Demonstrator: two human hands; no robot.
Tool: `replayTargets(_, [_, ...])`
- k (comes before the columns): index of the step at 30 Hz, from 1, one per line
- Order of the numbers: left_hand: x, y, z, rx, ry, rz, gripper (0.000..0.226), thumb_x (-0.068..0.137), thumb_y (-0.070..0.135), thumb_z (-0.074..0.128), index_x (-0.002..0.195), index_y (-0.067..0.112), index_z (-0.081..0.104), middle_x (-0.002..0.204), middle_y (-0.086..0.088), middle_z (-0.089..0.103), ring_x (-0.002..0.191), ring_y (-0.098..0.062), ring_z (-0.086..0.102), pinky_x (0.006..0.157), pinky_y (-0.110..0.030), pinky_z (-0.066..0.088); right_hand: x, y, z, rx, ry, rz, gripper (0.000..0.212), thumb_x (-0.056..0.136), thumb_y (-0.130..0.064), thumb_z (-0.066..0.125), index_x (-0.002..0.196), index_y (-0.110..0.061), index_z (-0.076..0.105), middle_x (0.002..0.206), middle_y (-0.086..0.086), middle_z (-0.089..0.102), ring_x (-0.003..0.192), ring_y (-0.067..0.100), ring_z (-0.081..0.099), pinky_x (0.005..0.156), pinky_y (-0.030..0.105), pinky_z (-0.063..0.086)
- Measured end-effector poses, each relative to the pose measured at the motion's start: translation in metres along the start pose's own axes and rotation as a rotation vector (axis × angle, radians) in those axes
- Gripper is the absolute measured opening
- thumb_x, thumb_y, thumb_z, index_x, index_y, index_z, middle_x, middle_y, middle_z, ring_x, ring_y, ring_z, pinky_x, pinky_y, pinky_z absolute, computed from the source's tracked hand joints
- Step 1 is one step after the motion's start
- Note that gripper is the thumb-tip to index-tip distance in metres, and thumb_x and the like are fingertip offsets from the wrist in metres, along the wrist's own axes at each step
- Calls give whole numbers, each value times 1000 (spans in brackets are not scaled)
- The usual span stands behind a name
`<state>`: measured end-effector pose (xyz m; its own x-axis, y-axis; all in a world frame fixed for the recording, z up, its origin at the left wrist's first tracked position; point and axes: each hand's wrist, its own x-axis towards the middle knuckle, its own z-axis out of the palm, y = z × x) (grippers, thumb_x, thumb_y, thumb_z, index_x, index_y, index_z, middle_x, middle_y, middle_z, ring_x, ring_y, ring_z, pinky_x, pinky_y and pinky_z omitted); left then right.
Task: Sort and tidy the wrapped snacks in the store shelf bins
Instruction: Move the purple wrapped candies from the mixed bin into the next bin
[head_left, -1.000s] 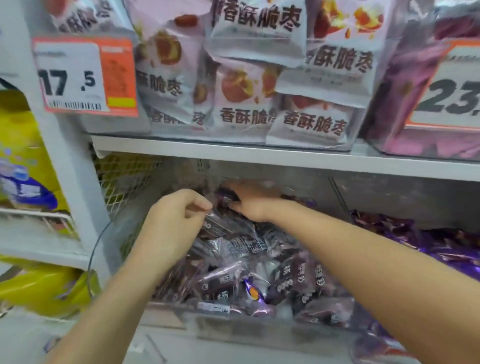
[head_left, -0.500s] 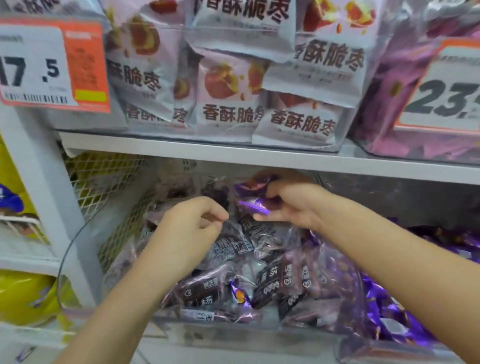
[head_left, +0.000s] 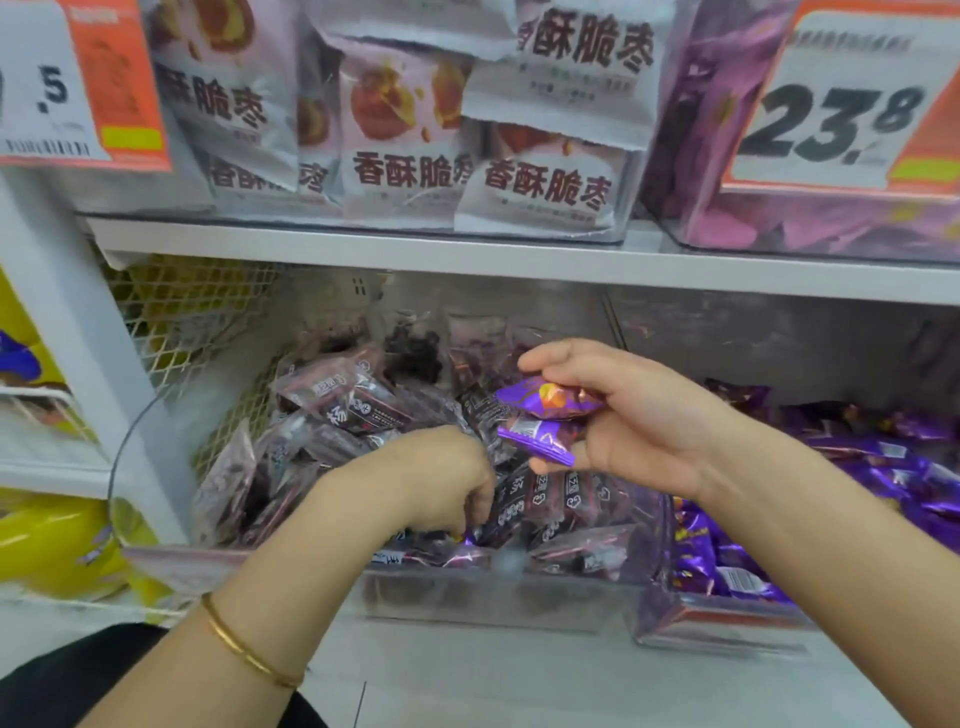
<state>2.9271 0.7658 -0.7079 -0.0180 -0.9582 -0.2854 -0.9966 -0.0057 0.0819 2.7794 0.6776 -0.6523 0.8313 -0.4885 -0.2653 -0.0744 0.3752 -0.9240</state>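
Dark wrapped snacks (head_left: 358, 410) are filling the clear bin (head_left: 493, 597) directly under both hands. Nearest, the left hand (head_left: 441, 483), a gold bangle (head_left: 249, 652) on its wrist, is dipping knuckles-up into the front of that pile. Its fingertips are buried among the wrappers, so whether it is gripping anything cannot be told, though a purple glint (head_left: 475, 553) is showing just below them. Slightly beyond and higher, the right hand (head_left: 639, 421) is pinching two purple pieces (head_left: 550, 404) between thumb and fingers, above the dark pile. To the right of that hand, the neighbouring bin (head_left: 717, 631) is holding a heap of matching purple snacks (head_left: 883, 467). The step looks like picking purple strays out of the dark bin. The next move is probably carrying the held pair rightward over the bin wall and dropping them into the purple heap, while the left hand is digging for more. Farther up, above both hands, pale jujube packs (head_left: 540, 182) are crowding the upper shelf (head_left: 363, 249).
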Motion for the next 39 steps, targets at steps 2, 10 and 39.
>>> replayTargets(2, [-1, -1, 2, 87, 53, -41, 19, 74, 24, 73, 92, 25, 71, 105, 7, 59, 102, -17, 52, 74, -27, 44, -1, 0, 1, 18, 18, 12, 17, 90, -4, 46, 93, -9, 61, 82, 13, 55, 70, 31, 56, 49, 39, 56])
replayTargets(10, [-7, -5, 8, 29, 136, -53, 12, 77, 29, 71, 87, 23, 71, 106, 5, 55, 106, -15, 48, 78, -29, 43, -5, 1, 4, -18, 24, 2, 18, 88, -3, 44, 94, -3, 61, 77, 15, 57, 63, 29, 56, 52, 38, 55])
replayTargets(39, [49, 20, -50, -608, 587, -232, 34, 94, 17, 49, 128, 16, 55, 126, -2, 57, 110, -14, 54, 90, -20, 39, -76, -17, -79, -70, 99, -304, 59, 28, -38, 92, 79, -14, 72, 72, 10, 66, 59, 16, 61, 57, 30, 55])
